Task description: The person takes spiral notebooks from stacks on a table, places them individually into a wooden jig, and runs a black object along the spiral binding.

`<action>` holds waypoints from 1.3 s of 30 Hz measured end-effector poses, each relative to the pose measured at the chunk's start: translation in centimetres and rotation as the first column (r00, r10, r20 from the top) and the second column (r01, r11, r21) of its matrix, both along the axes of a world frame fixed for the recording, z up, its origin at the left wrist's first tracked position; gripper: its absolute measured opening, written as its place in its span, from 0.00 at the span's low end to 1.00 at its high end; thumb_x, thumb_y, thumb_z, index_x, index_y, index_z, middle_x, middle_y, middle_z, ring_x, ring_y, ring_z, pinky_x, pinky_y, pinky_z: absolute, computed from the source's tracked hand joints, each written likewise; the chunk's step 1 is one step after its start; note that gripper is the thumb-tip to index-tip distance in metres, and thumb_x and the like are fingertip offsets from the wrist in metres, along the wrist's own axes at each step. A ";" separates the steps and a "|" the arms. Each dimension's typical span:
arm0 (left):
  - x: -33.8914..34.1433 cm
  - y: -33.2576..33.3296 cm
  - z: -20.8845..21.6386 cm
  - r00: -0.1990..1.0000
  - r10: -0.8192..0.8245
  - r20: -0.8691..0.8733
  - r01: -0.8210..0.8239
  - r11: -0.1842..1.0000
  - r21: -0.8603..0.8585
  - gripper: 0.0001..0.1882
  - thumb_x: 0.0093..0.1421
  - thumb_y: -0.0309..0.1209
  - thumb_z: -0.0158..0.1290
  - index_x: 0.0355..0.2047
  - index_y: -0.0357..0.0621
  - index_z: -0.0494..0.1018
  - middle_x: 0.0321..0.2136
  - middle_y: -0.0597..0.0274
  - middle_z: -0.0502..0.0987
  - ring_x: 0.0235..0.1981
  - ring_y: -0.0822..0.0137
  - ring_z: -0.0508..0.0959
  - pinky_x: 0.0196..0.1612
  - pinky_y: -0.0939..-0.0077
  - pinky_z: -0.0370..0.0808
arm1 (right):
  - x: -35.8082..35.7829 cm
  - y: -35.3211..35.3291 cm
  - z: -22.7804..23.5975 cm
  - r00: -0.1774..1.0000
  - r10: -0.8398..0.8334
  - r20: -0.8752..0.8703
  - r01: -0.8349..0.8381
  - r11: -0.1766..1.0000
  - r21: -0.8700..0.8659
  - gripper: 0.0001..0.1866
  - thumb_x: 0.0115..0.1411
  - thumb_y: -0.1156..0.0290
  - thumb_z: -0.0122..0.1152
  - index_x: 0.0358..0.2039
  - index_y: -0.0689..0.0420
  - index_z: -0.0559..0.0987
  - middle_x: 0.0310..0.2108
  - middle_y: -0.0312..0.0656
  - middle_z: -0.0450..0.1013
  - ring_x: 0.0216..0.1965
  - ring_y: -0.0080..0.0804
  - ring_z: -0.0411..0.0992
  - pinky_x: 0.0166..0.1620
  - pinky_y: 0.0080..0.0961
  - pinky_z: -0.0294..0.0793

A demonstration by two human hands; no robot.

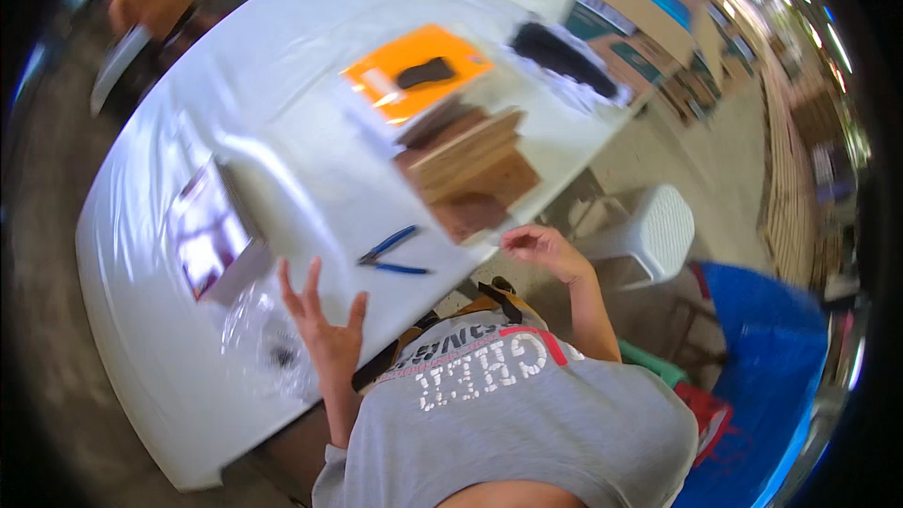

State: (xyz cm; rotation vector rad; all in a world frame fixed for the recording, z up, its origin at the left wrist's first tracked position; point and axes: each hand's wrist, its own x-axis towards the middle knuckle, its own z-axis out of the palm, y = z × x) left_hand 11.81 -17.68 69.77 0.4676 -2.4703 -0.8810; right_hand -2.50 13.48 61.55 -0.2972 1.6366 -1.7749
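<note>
My left hand (331, 334) is raised over the near edge of the table, fingers spread, with nothing in it. Close beside it lies a crumpled clear plastic bag (259, 339) with something dark and small inside. My right hand (547, 250) hovers at the table's right edge. Its thumb and fingers are curled together; whether a small thing sits between them is hard to make out. Between the hands, a pair of blue-handled pliers (400, 269) rests on the table with its handles apart.
The table (310, 169) wears a white plastic cover. On it are a shiny-topped box (209, 235), brown wood-like boards (470, 165), an orange packet (376, 89) with a black piece on it, and a dark bundle (560, 56). A white stool (658, 226), cardboard boxes (630, 0) and a blue bin (767, 348) stand to the right.
</note>
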 end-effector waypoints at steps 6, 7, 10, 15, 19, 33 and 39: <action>-7.6 13.8 -4.2 0.871 -0.431 0.235 0.414 0.903 0.117 0.37 0.41 0.27 0.64 0.54 0.51 0.64 0.60 0.49 0.50 0.61 0.47 0.52 0.59 0.58 0.56 | 1.0 18.8 -13.5 0.676 -0.707 0.206 0.654 0.705 0.274 0.07 0.55 0.65 0.58 0.33 0.52 0.76 0.29 0.31 0.73 0.32 0.20 0.70 0.35 0.20 0.67; -8.9 15.9 -4.9 0.825 -0.503 0.258 0.502 0.861 0.076 0.33 0.41 0.27 0.63 0.51 0.51 0.67 0.60 0.50 0.52 0.61 0.44 0.50 0.59 0.56 0.56 | 1.6 21.2 -16.1 0.476 -0.841 0.256 0.795 0.536 0.283 0.07 0.55 0.64 0.58 0.32 0.51 0.75 0.27 0.30 0.72 0.29 0.20 0.69 0.33 0.21 0.67; -11.8 21.2 -6.1 0.734 -0.616 0.286 0.638 0.770 0.020 0.32 0.41 0.27 0.63 0.50 0.50 0.68 0.59 0.51 0.54 0.61 0.43 0.49 0.60 0.52 0.54 | 2.0 26.8 -23.7 -0.054 -0.825 0.562 0.962 0.107 0.250 0.06 0.56 0.61 0.56 0.33 0.47 0.73 0.22 0.28 0.70 0.26 0.23 0.69 0.31 0.25 0.66; -15.6 26.0 -7.6 0.717 -0.576 0.393 0.647 0.759 -0.070 0.30 0.41 0.26 0.61 0.49 0.49 0.68 0.60 0.43 0.48 0.61 0.36 0.46 0.58 0.43 0.52 | -0.4 33.1 -32.1 -0.374 -0.677 0.634 0.911 -0.138 0.390 0.22 0.52 0.52 0.60 0.46 0.45 0.69 0.39 0.37 0.66 0.40 0.29 0.65 0.46 0.40 0.63; -16.8 27.5 -8.9 0.771 -0.457 0.443 0.579 0.792 -0.192 0.31 0.40 0.25 0.61 0.48 0.48 0.68 0.61 0.42 0.45 0.61 0.34 0.44 0.58 0.42 0.51 | -4.4 35.4 -34.9 -0.555 -0.659 0.508 0.816 -0.314 0.484 0.28 0.48 0.49 0.64 0.43 0.53 0.71 0.33 0.39 0.68 0.31 0.30 0.67 0.39 0.40 0.64; -13.6 23.5 -12.4 0.780 -0.332 0.530 0.604 0.622 -0.499 0.27 0.39 0.26 0.59 0.44 0.55 0.73 0.55 0.57 0.59 0.49 0.51 0.62 0.49 0.56 0.63 | -3.8 40.5 -36.6 -0.321 -0.679 0.660 0.946 -0.271 0.180 0.42 0.42 0.43 0.65 0.55 0.47 0.62 0.56 0.40 0.57 0.56 0.38 0.54 0.53 0.41 0.53; -13.7 18.4 -15.2 0.647 -0.575 0.501 0.756 0.568 -0.325 0.25 0.44 0.25 0.50 0.46 0.59 0.73 0.53 0.67 0.63 0.38 0.60 0.67 0.42 0.65 0.65 | -2.5 34.3 -35.1 -0.403 -0.729 0.554 0.891 -0.172 0.421 0.49 0.40 0.36 0.62 0.59 0.47 0.57 0.61 0.39 0.48 0.61 0.34 0.46 0.57 0.44 0.49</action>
